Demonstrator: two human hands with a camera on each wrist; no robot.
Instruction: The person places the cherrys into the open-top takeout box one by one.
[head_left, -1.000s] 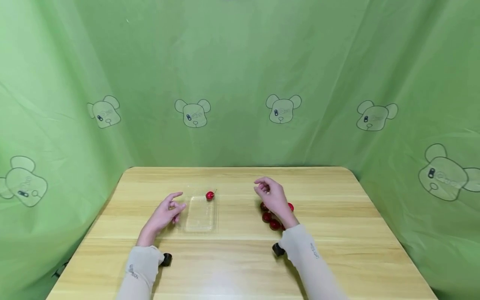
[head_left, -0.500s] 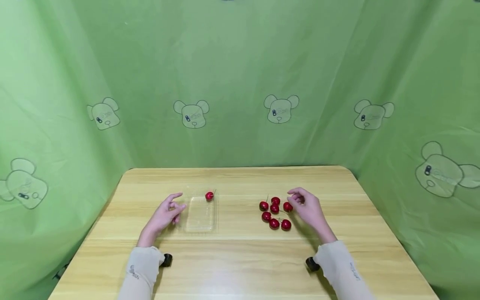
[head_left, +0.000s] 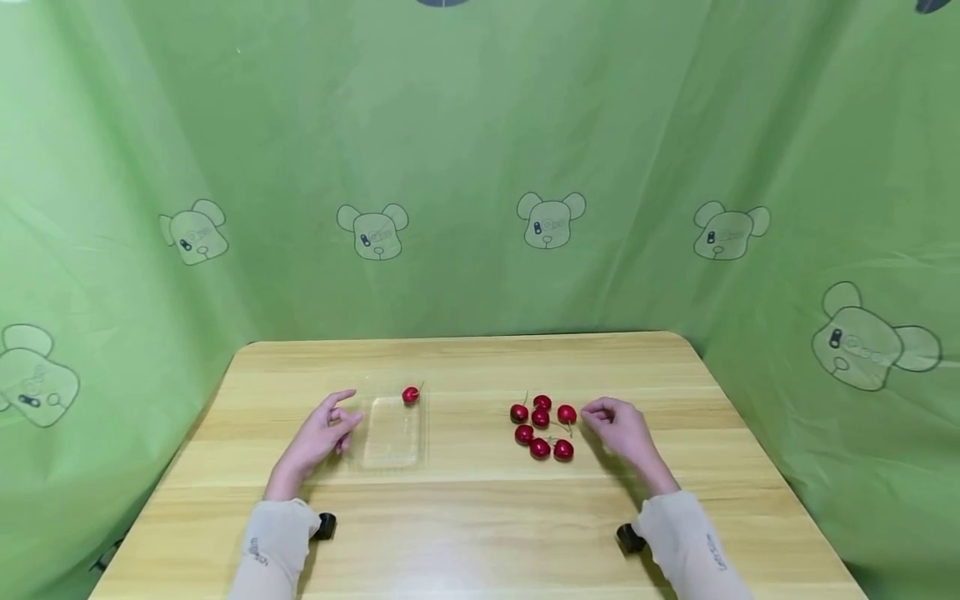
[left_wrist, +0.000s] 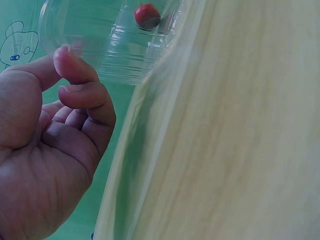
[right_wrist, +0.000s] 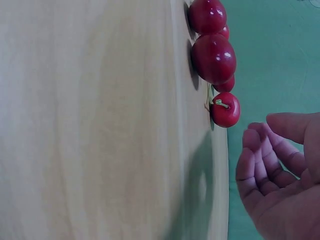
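Observation:
A clear plastic box (head_left: pixel 392 433) lies on the table at left of centre, a single red cherry (head_left: pixel 410 396) at its far right corner. My left hand (head_left: pixel 318 433) is at the box's left side. In the left wrist view its fingers are loosely bent, and one fingertip (left_wrist: pixel 63 52) overlaps the box rim. Several dark red cherries with green stems lie in a loose group to the right of the box. Just right of the outermost cherry (head_left: pixel 567 414) hovers my right hand (head_left: pixel 618 429), its fingers loosely curved. The right wrist view shows a gap between that cherry (right_wrist: pixel 226 110) and the fingertips.
The wooden table (head_left: pixel 465 525) has rounded far corners. A green curtain (head_left: pixel 465 283) with bear-head prints hangs behind it and along both sides. Black wrist cameras sit at both sleeves, the right one (head_left: pixel 630 538) near the tabletop.
My right hand has moved right, from above the cherry group to its right side, and sunk slightly. The left hand has stayed at the box. The head view has shifted a little.

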